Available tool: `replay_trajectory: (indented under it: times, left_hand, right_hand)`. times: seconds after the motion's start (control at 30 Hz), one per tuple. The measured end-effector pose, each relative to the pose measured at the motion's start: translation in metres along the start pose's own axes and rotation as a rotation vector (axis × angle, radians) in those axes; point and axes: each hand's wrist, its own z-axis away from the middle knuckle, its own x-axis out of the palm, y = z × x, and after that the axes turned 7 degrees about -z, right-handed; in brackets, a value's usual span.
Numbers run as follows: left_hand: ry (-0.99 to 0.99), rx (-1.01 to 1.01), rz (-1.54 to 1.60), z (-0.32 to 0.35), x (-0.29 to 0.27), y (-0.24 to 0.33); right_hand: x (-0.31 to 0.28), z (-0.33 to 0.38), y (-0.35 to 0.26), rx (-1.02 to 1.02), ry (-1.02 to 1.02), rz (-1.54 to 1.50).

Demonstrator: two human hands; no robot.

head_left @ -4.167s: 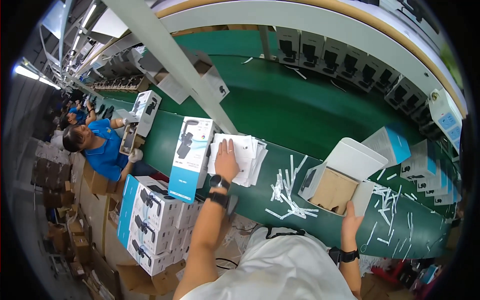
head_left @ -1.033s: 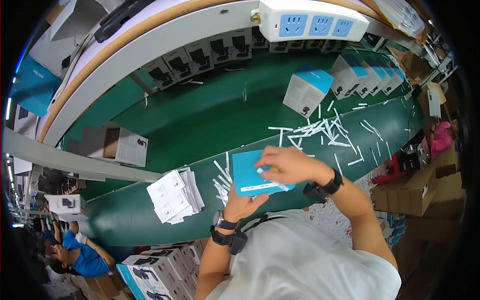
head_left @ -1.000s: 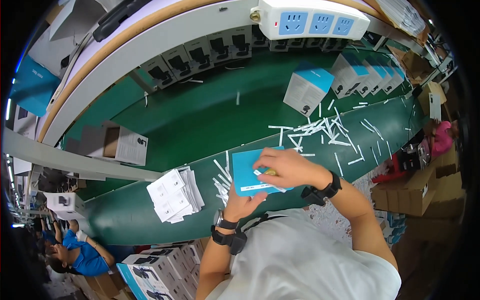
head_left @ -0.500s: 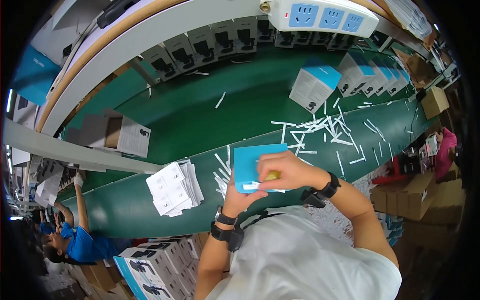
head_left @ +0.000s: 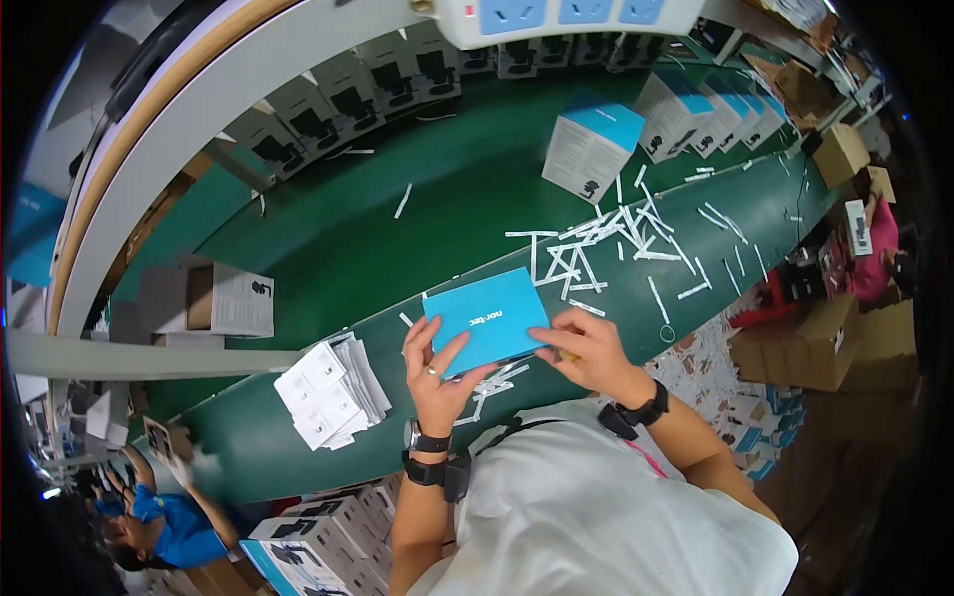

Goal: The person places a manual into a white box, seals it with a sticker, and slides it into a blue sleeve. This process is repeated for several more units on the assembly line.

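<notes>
A box with a bright blue face [head_left: 489, 323] is held level above the green table in front of me. My left hand [head_left: 437, 382] grips its left end, thumb over the blue face and fingers along the side. At the right end, my right hand [head_left: 588, 350] pinches the edge. Something small and yellowish [head_left: 568, 356] shows among the right fingers; its kind cannot be made out. White paper strips [head_left: 502, 382] lie on the table just beyond my wrists, partly hidden by the box and hands.
A stack of white leaflets [head_left: 333, 392] lies to the left, an opened carton [head_left: 238, 301] behind it. Loose strips [head_left: 636, 233] litter the right side. Blue-topped boxes [head_left: 593, 144] stand at the back right, under a power strip [head_left: 566, 15]. Co-workers sit at both sides.
The box has turned and now lies with its broad blue face up. My right hand has moved from over its face to its right edge. The whole view has shifted slightly.
</notes>
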Motion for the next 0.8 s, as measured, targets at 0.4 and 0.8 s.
replay_trajectory:
  times: [0.4, 0.8]
  left_hand:
    - [-0.443, 0.299, -0.62, -0.023, -0.024, 0.033]
    - [-0.418, 0.403, -0.684, -0.001, 0.023, 0.028]
  right_hand:
    - [0.02, 0.021, 0.026, -0.172, 0.057, 0.17]
    - [0.034, 0.039, 0.039, -0.227, 0.039, 0.098]
